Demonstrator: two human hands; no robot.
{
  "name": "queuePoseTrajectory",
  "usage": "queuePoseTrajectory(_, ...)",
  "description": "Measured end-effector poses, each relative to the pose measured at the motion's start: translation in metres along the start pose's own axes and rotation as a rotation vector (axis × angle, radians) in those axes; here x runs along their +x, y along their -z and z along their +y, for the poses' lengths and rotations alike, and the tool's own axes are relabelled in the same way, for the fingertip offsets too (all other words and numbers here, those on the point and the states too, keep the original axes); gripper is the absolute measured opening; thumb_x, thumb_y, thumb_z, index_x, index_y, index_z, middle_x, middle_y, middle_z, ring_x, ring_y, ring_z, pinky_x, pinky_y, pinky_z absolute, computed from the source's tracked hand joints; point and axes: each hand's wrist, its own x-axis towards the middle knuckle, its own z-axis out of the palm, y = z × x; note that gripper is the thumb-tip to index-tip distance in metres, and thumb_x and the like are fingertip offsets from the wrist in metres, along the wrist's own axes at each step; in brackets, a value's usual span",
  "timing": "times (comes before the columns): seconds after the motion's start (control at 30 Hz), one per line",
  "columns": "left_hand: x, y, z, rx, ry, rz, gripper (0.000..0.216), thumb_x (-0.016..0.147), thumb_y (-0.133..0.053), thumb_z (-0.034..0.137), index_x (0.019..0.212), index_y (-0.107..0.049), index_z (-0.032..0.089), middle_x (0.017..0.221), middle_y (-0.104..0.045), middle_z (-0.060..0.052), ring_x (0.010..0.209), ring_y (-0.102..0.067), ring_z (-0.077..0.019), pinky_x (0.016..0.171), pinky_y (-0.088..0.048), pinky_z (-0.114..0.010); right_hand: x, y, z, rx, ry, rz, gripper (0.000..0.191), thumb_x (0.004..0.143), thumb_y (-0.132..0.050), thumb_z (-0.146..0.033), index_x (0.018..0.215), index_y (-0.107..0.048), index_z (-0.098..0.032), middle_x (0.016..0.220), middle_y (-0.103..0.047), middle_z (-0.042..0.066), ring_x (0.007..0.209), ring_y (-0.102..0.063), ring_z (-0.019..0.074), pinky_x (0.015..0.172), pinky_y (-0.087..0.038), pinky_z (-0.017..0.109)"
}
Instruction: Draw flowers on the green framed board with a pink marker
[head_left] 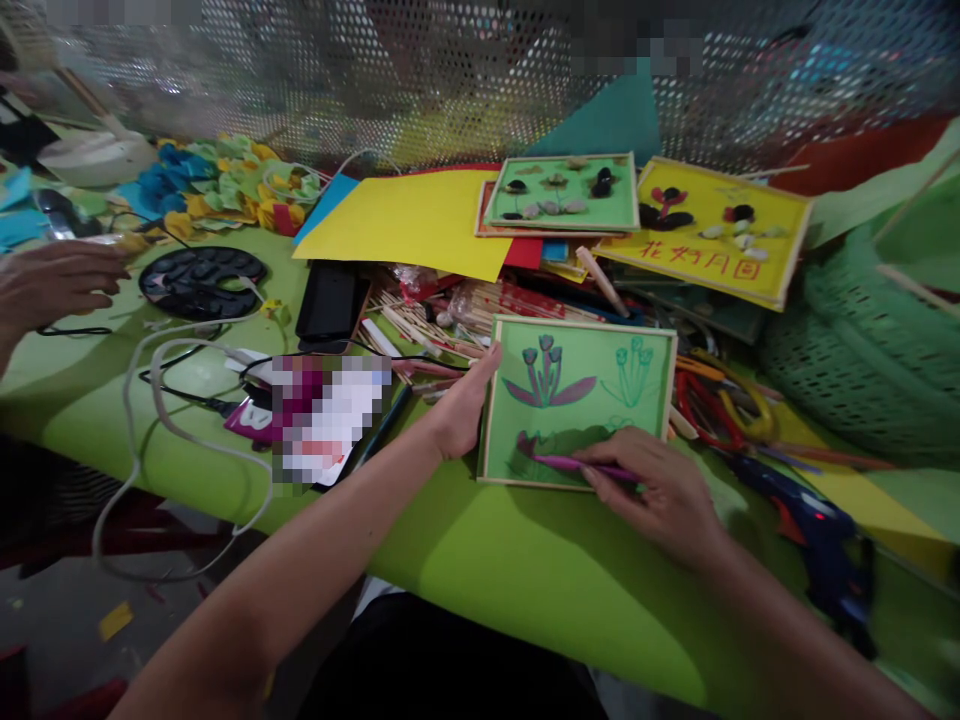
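Observation:
A green picture board (pixel 577 400) with a thin wooden frame stands tilted on the table in front of me. Flowers are drawn on it, some coloured purple and some only in green outline. My left hand (pixel 465 405) grips the frame's left edge, with most of its fingers hidden behind the board. In my right hand (pixel 652 490) is a purple pen (pixel 574 463), pinched between thumb and fingers. Its tip touches a purple patch at the lower left of the board.
Two finished-looking framed pictures, one green (pixel 562 205) and one yellow (pixel 712 240), lie behind. Right of the board are pliers (pixel 709 400), a glue gun (pixel 814 530) and a green basket (pixel 862 340). A phone (pixel 330 305), cables and another person's hand (pixel 64 280) are leftward.

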Motion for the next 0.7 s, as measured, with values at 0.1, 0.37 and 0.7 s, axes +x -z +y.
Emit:
queuePoseTrajectory(0.1,-0.0003,-0.0002,0.0002,0.005,0.007,0.016,0.064,0.099,-0.051,0.063,0.141,-0.065,0.017,0.134,-0.071,-0.014,0.132,-0.063,-0.0333,0.123,-0.037,-0.054,-0.0004,-0.0017,0.0022,-0.007,-0.010,0.020,0.010,0.097,-0.063,-0.018,0.100,-0.072,-0.022,0.082,-0.071,0.002,0.070,-0.065,0.0174,0.062,-0.049,0.029)
queuePoseTrajectory(0.37,-0.0007,0.0011,-0.0005,0.005,0.003,0.012,0.061,0.099,-0.051,0.062,0.140,-0.066,0.019,0.136,-0.070,-0.013,0.135,-0.061,-0.0336,0.122,-0.037,-0.054,0.0009,0.0012,-0.0004,0.012,-0.006,-0.012,0.012,0.097,-0.063,-0.019,0.101,-0.073,-0.024,0.081,-0.071,0.001,0.069,-0.066,0.0175,0.062,-0.050,0.030)
queuePoseTrajectory(0.7,-0.0005,0.0007,0.0010,-0.006,0.015,0.004,0.061,0.097,-0.054,0.063,0.136,-0.068,0.019,0.131,-0.073,-0.013,0.131,-0.064,-0.0336,0.121,-0.039,-0.054,-0.0021,-0.0020,0.0036,0.013,-0.041,0.036,0.011,0.098,-0.062,-0.019,0.103,-0.070,-0.024,0.082,-0.071,0.001,0.071,-0.066,0.0178,0.060,-0.050,0.030)
